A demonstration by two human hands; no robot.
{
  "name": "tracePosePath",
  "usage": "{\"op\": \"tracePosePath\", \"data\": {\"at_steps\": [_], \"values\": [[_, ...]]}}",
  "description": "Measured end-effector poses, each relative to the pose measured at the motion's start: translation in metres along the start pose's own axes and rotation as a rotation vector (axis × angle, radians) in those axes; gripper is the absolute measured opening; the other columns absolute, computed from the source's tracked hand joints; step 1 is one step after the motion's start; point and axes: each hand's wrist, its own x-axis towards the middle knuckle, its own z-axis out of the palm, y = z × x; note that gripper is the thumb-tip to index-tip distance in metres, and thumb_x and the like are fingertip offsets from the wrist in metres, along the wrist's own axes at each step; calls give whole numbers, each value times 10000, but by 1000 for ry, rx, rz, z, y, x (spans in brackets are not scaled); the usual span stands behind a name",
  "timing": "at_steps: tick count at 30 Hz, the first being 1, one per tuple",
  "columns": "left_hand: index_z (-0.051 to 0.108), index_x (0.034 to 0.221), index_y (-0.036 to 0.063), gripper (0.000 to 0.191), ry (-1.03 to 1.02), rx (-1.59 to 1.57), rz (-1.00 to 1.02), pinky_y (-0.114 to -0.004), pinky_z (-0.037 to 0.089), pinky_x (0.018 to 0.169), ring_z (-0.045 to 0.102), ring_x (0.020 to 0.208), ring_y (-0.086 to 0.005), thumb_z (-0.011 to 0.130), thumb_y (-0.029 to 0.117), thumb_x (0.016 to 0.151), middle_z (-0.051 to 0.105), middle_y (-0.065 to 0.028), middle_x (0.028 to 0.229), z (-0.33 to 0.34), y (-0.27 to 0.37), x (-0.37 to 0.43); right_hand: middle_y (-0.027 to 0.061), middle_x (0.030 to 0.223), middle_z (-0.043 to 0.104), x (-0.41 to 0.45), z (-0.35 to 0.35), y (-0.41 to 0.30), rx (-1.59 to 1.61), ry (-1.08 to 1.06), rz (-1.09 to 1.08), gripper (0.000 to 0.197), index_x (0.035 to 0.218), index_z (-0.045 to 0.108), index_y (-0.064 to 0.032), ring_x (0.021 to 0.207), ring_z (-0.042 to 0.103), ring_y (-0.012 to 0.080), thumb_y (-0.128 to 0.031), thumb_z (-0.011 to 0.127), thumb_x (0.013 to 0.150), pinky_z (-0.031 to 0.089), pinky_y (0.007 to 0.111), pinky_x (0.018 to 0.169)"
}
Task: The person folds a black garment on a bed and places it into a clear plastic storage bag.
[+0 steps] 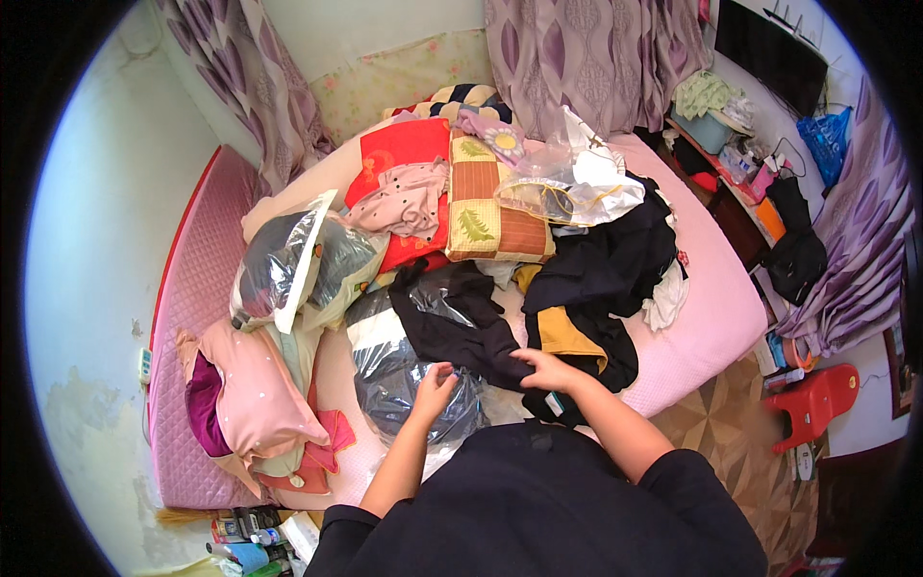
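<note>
My left hand [434,395] is above a clear plastic bag [422,404] packed with dark clothing, its fingers bent and a little apart; I see nothing held in it. Fingers spread, my right hand [549,371] is at the edge of a black garment [461,324] lying crumpled partly over that bag. Whether the fingertips touch the cloth is hard to tell. Close to my right wrist, a dark piece of clothing bears a white tag [554,404]. Beyond it lies a black garment with a mustard-yellow part [572,337].
Two filled plastic bags [277,263] and a pink pillow [259,386] lie on the bed's left side. A checked cushion [479,202], red fabric [404,148] and a clear bag with yellow drawstring [577,187] are farther back. A red plastic stool [815,404] stands right of the bed.
</note>
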Motion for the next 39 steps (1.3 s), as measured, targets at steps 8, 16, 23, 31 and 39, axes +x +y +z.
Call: {"op": "tracePosePath", "data": {"at_steps": [8, 16, 23, 31, 39], "values": [[284, 1277, -12, 960, -339, 103, -297, -322, 381, 913, 484, 1080, -291, 772, 382, 550, 460, -249, 1182, 30, 19, 16, 115, 1112, 552, -15, 30, -97, -177, -599, -244, 583, 1198, 492, -110, 975, 539, 228, -22, 542, 624, 416, 328, 847], [442, 1163, -21, 599, -709, 1143, 348, -405, 422, 855, 486, 1071, -370, 606, 326, 703, 462, -286, 1162, 58, 19, 30, 106, 1124, 549, -19, 34, -97, -207, -583, -254, 563, 1187, 495, -113, 1021, 521, 248, -17, 571, 636, 394, 340, 894], [472, 1058, -25, 460, -954, 1068, 58, -437, 456, 772, 540, 970, -387, 552, 290, 732, 543, -280, 1021, 76, 66, 45, 123, 1108, 553, -22, 23, -96, -166, -543, -242, 533, 1157, 496, -59, 1037, 512, 259, -25, 577, 632, 388, 346, 905], [410, 1127, 67, 561, 282, 596, 23, -433, 455, 731, 580, 784, -389, 568, 91, 589, 591, -227, 815, -30, 72, 66, 180, 868, 592, -38, -35, -87, -359, -132, -48, 397, 976, 508, -6, 827, 580, 308, -156, 689, 656, 455, 351, 726], [397, 1266, 166, 733, 393, 730, -124, -398, 446, 778, 534, 894, -345, 607, 64, 571, 501, -180, 1040, -68, 14, 39, 162, 855, 591, -34, -22, -81, -176, -205, -16, 334, 967, 556, -5, 793, 573, 295, -270, 616, 772, 446, 355, 706]]}}
